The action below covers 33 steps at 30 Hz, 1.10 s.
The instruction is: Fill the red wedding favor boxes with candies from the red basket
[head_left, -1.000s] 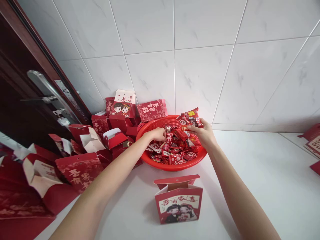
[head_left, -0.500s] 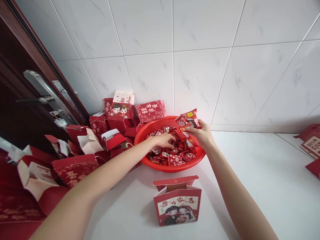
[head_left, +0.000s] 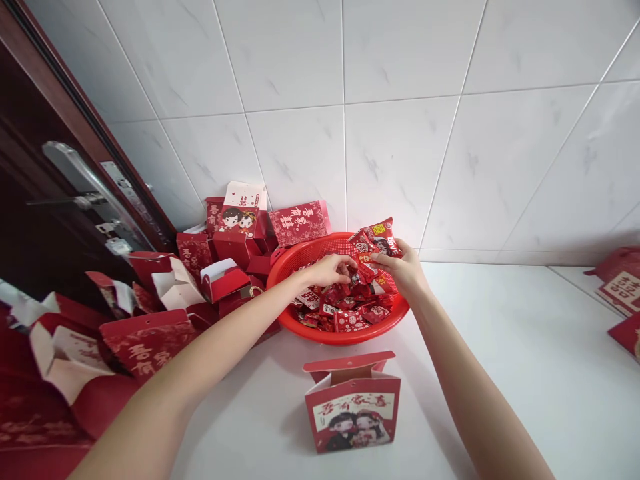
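Observation:
A red plastic basket (head_left: 345, 339) stands against the wall, filled with red-wrapped candies (head_left: 353, 320). My right hand (head_left: 407, 270) is closed on several candy packets above the basket's right rim; the uppermost, a larger red packet (head_left: 383, 237), has "LOVE" printed on it. Over the middle of the pile, my left hand (head_left: 333, 270) has its fingers curled in a pinch at a red-wrapped candy, though its fingertips are partly hidden. In front of the basket an upright red gift box (head_left: 353, 413) has its top flaps open and a cartoon couple on its front.
Many red gift boxes (head_left: 150, 343), several open, crowd the left side, with a printed box (head_left: 300, 223) leaning on the tiled wall (head_left: 400, 167). A dark door with a metal handle (head_left: 85, 180) is at far left. More red boxes (head_left: 625, 287) lie at far right.
My left hand has risen slightly from the candy pile and drawn nearer the packets in my right hand. My right hand stays almost still, holding the packets.

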{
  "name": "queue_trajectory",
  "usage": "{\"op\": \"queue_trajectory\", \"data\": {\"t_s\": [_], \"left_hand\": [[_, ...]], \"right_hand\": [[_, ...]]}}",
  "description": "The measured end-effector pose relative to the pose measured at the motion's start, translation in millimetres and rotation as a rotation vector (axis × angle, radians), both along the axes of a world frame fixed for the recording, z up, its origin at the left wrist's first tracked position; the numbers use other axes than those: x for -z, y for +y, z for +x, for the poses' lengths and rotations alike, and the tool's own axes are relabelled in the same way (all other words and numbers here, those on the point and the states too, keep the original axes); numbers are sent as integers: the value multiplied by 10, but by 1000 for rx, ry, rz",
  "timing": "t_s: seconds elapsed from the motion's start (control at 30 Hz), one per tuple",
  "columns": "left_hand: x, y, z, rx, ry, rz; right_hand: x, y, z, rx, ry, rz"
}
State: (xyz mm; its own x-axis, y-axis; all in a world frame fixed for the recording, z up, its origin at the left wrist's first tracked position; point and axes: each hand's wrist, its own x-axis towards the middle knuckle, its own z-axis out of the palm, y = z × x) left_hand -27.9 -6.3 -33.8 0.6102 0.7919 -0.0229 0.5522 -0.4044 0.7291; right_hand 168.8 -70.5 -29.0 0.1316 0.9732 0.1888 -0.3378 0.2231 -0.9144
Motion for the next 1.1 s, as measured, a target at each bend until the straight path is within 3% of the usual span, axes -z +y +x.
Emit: {"op": "queue_trajectory", "data": {"t_s": [0.2,0.33,0.4,0.6,0.77,0.9,1.1], "left_hand": [[-50,49,-77,-42,7,76],[-89,21,-101,-142,185,357],[-110,-13,-96,-127,230,438],[-46,-143,27,202,354,139],[47,-211,183,338,410,257],[75,-235,256,341,438,295],[35,-195,242,267,266,189]], "right_hand": [[-16,-9,-8,25,19,-9],[-34,-28,-12,26,5,-13],[-34,-28,-12,28,0,-15],[-20,-17,-8,35,-12,-16],[-18,-14,-9,28,-12,-5],[-24,-18,-16,31,-4,-18],[-14,-9,-9,29,3,-10]]}}
